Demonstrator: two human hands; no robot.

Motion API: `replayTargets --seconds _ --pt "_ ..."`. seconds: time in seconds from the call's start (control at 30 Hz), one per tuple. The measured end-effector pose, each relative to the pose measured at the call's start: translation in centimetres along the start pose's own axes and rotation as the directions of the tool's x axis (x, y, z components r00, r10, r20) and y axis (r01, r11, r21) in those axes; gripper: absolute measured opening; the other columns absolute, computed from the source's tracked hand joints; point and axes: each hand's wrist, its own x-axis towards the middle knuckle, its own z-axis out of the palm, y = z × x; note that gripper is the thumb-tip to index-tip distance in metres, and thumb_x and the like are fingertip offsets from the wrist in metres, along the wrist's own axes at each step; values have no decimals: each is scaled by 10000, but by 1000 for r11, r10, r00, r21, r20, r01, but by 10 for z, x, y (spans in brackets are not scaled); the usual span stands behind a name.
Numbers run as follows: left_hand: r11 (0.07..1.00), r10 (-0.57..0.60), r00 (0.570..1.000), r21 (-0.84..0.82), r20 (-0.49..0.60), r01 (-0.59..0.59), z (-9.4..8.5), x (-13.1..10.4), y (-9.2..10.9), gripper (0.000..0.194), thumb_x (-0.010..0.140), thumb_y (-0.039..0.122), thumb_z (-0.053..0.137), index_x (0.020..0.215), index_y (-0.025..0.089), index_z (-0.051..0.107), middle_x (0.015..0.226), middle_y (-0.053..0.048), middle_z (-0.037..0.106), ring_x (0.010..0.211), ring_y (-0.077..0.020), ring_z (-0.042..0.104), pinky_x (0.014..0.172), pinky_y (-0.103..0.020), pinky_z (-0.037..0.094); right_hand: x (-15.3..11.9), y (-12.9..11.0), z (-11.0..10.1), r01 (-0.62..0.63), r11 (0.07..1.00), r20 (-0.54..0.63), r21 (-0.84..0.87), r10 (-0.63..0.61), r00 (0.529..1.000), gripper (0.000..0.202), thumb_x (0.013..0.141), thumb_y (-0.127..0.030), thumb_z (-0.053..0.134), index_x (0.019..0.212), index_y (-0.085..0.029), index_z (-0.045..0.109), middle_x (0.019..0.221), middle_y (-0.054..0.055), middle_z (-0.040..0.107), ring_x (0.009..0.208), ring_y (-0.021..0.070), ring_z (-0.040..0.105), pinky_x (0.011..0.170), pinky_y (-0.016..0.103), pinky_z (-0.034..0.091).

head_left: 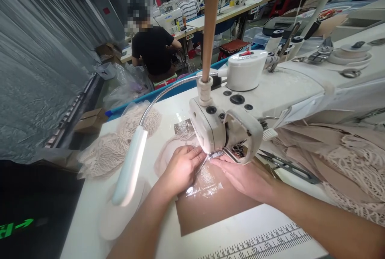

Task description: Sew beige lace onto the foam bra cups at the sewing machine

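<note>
A beige lace piece lies under the head of a white sewing machine, its edge running to the presser foot. My left hand rests on this lace piece just left of the foot, fingers bent and pressed together on its edge. From the other side my right hand reaches in, fingertips closed on the work beside the foot. The needle tip and the fabric between my fingertips are partly hidden. Under both hands lies a brown sheet with shiny clear tape on it.
A lamp on a bendy metal neck hangs left of my hands. Lace pieces pile at the left, more lace fabric at the right. Thread snips lie by my right wrist. A ruler strip marks the front. A seated person works beyond.
</note>
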Motion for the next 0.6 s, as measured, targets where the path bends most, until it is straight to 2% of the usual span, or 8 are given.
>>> replayTargets --seconds 0.2,0.33,0.47,0.6 --pt "1000 5 1000 -2 2 -5 -1 1 0 507 810 65 484 1296 203 526 1311 -60 550 1092 -286 483 915 -441 425 2 1 -3 6 998 -23 61 -5 1000 378 893 -136 363 1086 -227 674 915 79 661 870 198 602 785 321 488" --pt "998 -9 1000 61 -10 9 -1 -1 0 460 818 69 472 1257 179 548 1253 -99 575 1076 -288 486 914 -449 422 4 0 -7 7 995 -26 102 -5 1000 350 904 -157 375 1049 -228 686 869 64 663 804 175 600 727 284 479" --pt "980 -143 989 143 24 138 -12 -3 4 333 859 133 458 1167 133 583 1201 -153 564 1055 -298 505 902 -464 434 5 -1 -12 10 996 -35 92 -6 999 338 901 -167 380 1013 -227 694 843 54 666 771 170 598 690 277 467" --pt "948 -299 946 157 126 279 -27 -6 21 264 928 257 423 1029 123 626 1039 -138 592 929 -272 557 801 -402 491 4 1 -13 4 999 -97 51 1 995 312 910 -196 390 944 -222 699 836 53 676 751 174 607 679 284 461"
